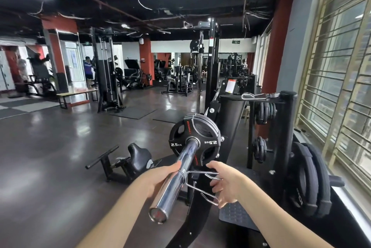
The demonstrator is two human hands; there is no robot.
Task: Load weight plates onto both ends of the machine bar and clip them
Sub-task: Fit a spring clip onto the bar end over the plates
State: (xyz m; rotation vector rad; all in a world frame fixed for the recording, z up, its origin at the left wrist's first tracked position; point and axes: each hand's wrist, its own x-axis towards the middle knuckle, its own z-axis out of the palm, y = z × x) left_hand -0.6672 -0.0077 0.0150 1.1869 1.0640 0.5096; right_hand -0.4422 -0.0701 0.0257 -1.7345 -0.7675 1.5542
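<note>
Clipping step, near sleeve: left hand (160, 177) cups chrome machine bar (176, 179), right hand (226, 183) squeezes spring collar (197, 181) handles, coil between hands, well short of 2.5 kg plates (192, 137); next, likely slide collar flush and release.

I saw the bar (181, 169) run from near me away to the plates (193, 137), which sat on its far part. The clip (197, 181) sat on the bar between the plates and its near end, handles out to the right. My left hand (160, 176) lay left of the bar, my right hand (225, 182) at the clip handles. A plate rack (281, 127) stood right of the bar, with another clip (259, 95) on top. A seat (138, 156) lay left, on the floor (60, 147).
</note>
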